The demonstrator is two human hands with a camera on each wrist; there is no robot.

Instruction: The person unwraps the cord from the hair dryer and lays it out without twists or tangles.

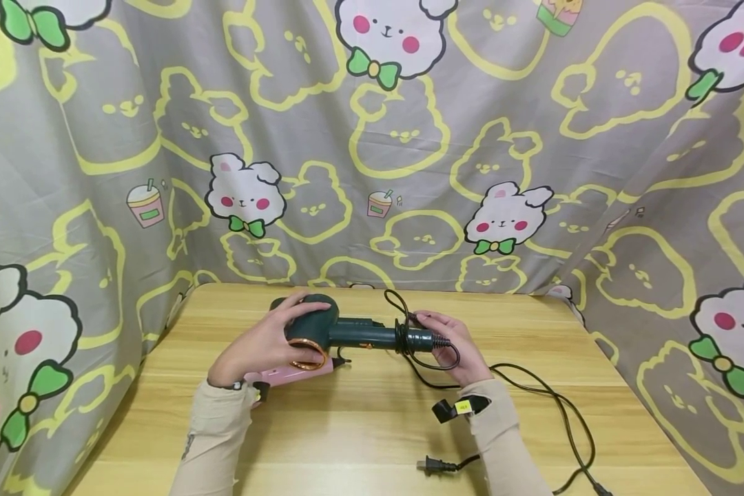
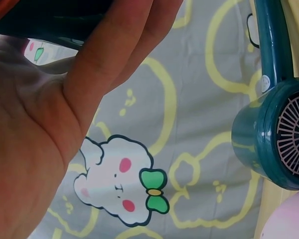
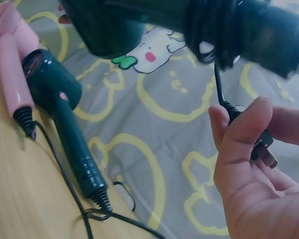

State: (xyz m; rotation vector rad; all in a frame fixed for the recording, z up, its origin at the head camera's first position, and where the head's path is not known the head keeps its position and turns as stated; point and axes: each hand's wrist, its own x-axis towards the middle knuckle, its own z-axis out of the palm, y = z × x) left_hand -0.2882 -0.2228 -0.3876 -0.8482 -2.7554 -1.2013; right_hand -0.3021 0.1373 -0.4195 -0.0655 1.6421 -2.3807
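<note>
My left hand (image 1: 260,348) grips the head of a dark green hair dryer (image 1: 372,337) with a copper-coloured rim, held level above the table. Its black cord (image 1: 403,337) is wound in several turns round the handle near the base. Between thumb and fingers, my right hand (image 1: 455,344) pinches the cord's two-prong plug (image 3: 261,149) just beside that handle end. In the left wrist view only the lower edge of the held dryer shows, above the palm.
A second green hair dryer (image 3: 72,134) lies on the table (image 1: 347,441) behind the held one, with a pink hair dryer (image 3: 15,74) next to it. A loose plug (image 1: 437,466) lies near the front, and a black cord (image 1: 558,396) loops at right. Patterned curtain (image 1: 409,172) surrounds the table.
</note>
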